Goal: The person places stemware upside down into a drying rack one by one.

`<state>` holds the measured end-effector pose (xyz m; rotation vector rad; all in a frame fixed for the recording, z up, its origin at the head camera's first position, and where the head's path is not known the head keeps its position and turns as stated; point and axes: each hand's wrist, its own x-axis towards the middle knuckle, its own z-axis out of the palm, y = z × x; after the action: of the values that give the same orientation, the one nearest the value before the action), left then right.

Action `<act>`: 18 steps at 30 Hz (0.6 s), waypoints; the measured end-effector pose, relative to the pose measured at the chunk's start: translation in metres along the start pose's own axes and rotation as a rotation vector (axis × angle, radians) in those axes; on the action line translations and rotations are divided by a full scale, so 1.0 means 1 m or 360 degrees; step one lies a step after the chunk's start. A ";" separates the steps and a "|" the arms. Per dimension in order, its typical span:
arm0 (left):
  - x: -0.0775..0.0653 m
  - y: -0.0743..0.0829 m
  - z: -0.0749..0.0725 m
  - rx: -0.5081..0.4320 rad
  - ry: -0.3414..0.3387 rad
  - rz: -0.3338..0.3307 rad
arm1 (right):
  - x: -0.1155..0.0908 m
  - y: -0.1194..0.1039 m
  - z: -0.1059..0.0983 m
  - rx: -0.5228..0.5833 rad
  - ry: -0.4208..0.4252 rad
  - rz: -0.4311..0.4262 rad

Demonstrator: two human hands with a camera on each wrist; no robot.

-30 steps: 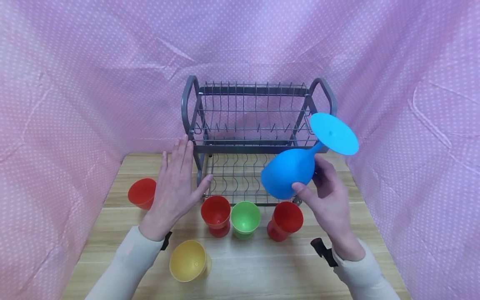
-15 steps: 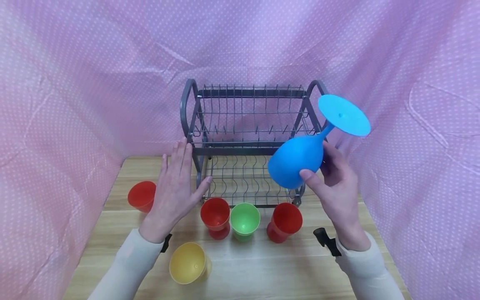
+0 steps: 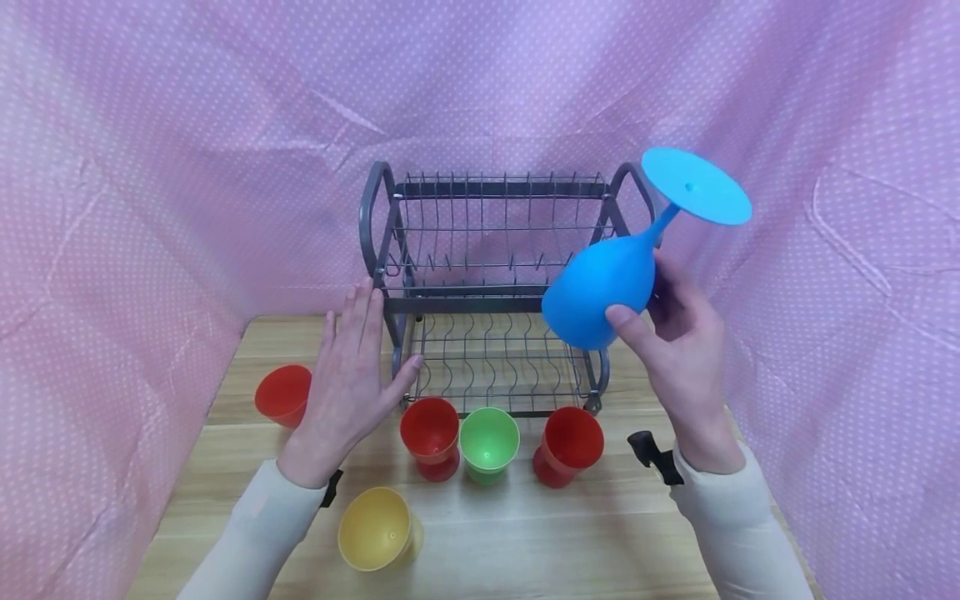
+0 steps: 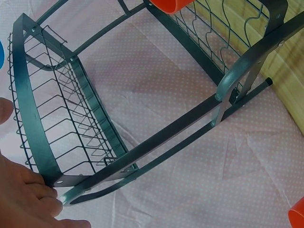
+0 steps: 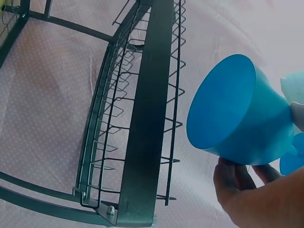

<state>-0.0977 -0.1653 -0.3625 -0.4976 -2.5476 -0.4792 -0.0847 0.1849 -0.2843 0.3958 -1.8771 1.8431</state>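
Nearest, on the pale worktop (image 3: 525, 533), a yellow cup (image 3: 373, 527) stood at seven o'clock of the head view; just beyond it, a green cup (image 3: 489, 442) stood at six, between a near-left red cup (image 3: 427, 429) towards seven and a near-right red cup (image 3: 572, 442) at five. Farther left, a far-left red cup (image 3: 281, 393) showed at eight, partly hidden by the left hand (image 3: 341, 383), whose fingers lay straight, thumb spread, gripping nothing, tips at the rack's left front corner. Between three and four, the right hand (image 3: 686, 350) held a blue goblet (image 3: 600, 292) by its bowl, tilted, mouth down towards eight, foot up between one and two. Beyond was the dark two-tier rack (image 3: 465, 305); the right wrist view showed the goblet apart from its upper tier. The step in hand seemed to be placing the goblet on the rack, short of contact. The next move probably called for levelling the rim, lowering it gently onto the wires and steadying the frame with the left hand.
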 end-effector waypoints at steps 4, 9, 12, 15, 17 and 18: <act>0.000 0.000 0.000 -0.0005 0.0001 0.0003 | 0.009 0.000 0.001 -0.0001 0.0043 0.0014; 0.000 0.001 0.000 -0.0010 0.0016 0.0013 | 0.019 0.001 0.002 -0.0165 0.0070 0.0063; 0.000 0.001 -0.001 -0.0010 0.0011 0.0012 | 0.025 0.002 0.002 -0.0231 0.0067 0.0060; 0.000 0.001 -0.001 -0.0008 0.0002 0.0008 | 0.031 0.004 0.002 -0.0225 0.0068 0.0053; 0.000 0.001 -0.001 -0.0008 0.0002 0.0006 | 0.036 0.006 0.002 -0.0187 0.0074 0.0045; 0.000 0.001 -0.001 -0.0009 0.0006 0.0007 | 0.038 0.007 0.003 -0.0175 0.0082 0.0046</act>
<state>-0.0965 -0.1646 -0.3618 -0.5033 -2.5417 -0.4853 -0.1209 0.1874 -0.2698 0.2823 -1.9484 1.7420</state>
